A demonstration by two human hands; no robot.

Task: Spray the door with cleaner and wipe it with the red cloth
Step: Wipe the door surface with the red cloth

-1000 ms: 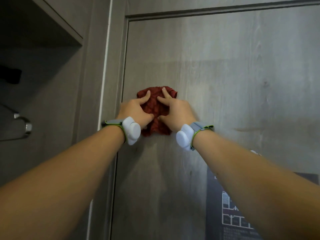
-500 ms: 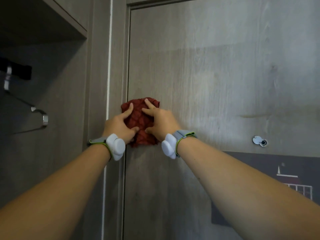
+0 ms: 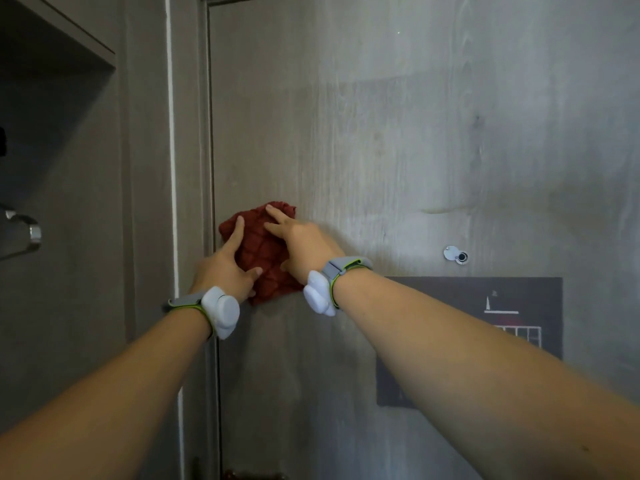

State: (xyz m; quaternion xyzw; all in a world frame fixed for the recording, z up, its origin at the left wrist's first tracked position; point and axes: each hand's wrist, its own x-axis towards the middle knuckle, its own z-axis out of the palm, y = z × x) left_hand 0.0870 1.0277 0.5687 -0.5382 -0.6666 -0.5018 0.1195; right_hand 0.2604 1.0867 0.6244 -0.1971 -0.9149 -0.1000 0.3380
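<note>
The grey wood-grain door [image 3: 381,133] fills most of the view. A bunched red cloth [image 3: 265,252] lies flat against it near the door's left edge, at about chest height. My left hand [image 3: 225,263] presses the cloth's left side with straight fingers. My right hand [image 3: 301,242] presses its right side, fingers spread over the top. Both wrists wear grey bands with white pods. No spray bottle is in view.
The door frame [image 3: 188,168] runs down just left of the cloth. A peephole cover [image 3: 455,254] sits to the right, above a dark poster [image 3: 485,334]. A shelf recess with a metal hanger hook [image 3: 24,233] lies at far left.
Both hands and the cloth have slid down the door along its left edge, and my view has dropped, bringing the peephole and more of the poster into view.
</note>
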